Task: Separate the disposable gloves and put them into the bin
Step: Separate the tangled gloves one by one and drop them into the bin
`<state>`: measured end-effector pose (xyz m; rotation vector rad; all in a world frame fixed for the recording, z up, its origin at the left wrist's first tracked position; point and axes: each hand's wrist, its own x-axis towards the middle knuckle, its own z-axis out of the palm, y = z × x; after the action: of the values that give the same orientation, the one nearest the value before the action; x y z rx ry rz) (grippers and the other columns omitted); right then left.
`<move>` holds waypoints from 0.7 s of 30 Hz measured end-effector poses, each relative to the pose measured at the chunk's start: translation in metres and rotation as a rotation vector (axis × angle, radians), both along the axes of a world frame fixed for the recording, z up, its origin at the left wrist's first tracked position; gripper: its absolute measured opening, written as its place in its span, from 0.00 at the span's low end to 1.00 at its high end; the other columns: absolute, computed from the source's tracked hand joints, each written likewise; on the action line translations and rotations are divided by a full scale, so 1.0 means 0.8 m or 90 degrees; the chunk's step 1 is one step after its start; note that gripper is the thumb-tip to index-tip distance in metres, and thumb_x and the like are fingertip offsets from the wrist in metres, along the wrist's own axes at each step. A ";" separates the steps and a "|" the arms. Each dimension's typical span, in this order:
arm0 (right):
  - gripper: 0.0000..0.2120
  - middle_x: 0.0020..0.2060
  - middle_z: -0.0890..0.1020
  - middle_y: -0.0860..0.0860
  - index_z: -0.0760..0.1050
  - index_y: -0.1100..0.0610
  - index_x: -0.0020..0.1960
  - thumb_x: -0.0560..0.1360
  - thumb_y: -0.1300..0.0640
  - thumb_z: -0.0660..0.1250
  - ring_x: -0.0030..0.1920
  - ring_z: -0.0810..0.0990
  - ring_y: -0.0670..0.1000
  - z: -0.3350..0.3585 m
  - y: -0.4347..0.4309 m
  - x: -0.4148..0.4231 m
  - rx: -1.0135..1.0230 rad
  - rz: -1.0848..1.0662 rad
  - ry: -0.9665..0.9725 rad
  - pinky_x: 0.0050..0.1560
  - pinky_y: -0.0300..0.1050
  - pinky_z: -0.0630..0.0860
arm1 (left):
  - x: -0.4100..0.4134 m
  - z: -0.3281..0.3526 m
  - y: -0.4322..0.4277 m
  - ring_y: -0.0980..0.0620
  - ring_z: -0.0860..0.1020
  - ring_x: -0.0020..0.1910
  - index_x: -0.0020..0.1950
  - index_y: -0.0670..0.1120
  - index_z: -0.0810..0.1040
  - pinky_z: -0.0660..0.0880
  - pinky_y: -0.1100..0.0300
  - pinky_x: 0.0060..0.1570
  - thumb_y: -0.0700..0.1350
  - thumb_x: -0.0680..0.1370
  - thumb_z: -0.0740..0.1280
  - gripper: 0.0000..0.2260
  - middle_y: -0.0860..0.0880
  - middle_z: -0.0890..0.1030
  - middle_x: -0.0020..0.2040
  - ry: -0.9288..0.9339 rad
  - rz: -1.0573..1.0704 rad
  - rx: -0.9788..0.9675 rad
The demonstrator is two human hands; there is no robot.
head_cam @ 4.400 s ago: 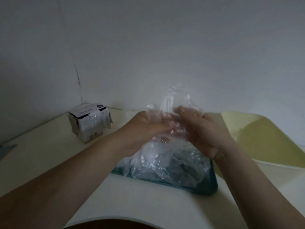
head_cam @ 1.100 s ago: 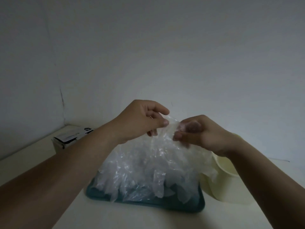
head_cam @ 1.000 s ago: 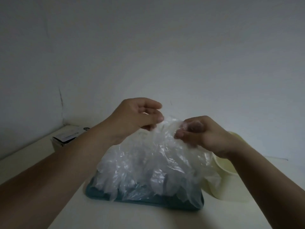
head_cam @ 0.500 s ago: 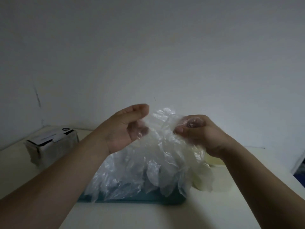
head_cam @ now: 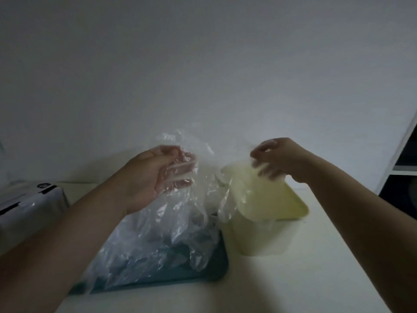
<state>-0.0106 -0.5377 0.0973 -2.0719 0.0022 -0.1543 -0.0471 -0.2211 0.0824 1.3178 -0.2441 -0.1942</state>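
A bunch of clear disposable gloves (head_cam: 167, 231) hangs from my left hand (head_cam: 155, 175), which grips its top above the dark teal tray (head_cam: 216, 267). The lower ends of the bunch rest on that tray. My right hand (head_cam: 277, 161) is over the pale yellow bin (head_cam: 270, 204) and pinches a single clear glove (head_cam: 230, 199). That glove droops over the bin's near left rim. The two hands are apart, with a gap between the bunch and the single glove.
A white box (head_cam: 29, 204) with black markings stands at the left on the cream table (head_cam: 316, 279). A white wall rises close behind. At the far right a dark opening with a shelf (head_cam: 404, 177) shows beyond the table.
My hands have pulled apart. The right hand moved right over the bin with one glove drawn off the bunch, which stays in the left hand. The view has swung right.
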 end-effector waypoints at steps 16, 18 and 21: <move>0.05 0.44 0.87 0.56 0.84 0.58 0.50 0.76 0.64 0.75 0.51 0.87 0.60 -0.018 0.004 0.068 -0.426 0.168 0.320 0.40 0.47 0.82 | 0.014 0.051 -0.054 0.43 0.87 0.52 0.53 0.50 0.75 0.84 0.55 0.38 0.45 0.82 0.62 0.03 0.45 0.83 0.67 -0.027 -0.201 -0.049; 0.11 0.52 0.85 0.56 0.82 0.60 0.60 0.77 0.63 0.74 0.51 0.84 0.57 -0.014 -0.007 0.071 -0.406 0.125 0.282 0.45 0.47 0.80 | 0.032 0.039 -0.081 0.44 0.88 0.49 0.55 0.48 0.76 0.85 0.55 0.38 0.43 0.82 0.63 0.04 0.44 0.85 0.63 0.017 -0.190 -0.047; 0.19 0.65 0.80 0.60 0.74 0.61 0.74 0.84 0.60 0.64 0.62 0.80 0.59 -0.005 -0.024 0.080 -0.253 0.040 0.179 0.48 0.40 0.73 | 0.056 0.008 -0.125 0.51 0.86 0.43 0.54 0.44 0.79 0.85 0.59 0.39 0.37 0.84 0.64 0.05 0.45 0.87 0.50 0.068 -0.125 0.030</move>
<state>0.0532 -0.5569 0.0933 -2.4704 0.0847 0.1921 -0.0020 -0.3213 0.0892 1.3255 -0.2795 -0.4371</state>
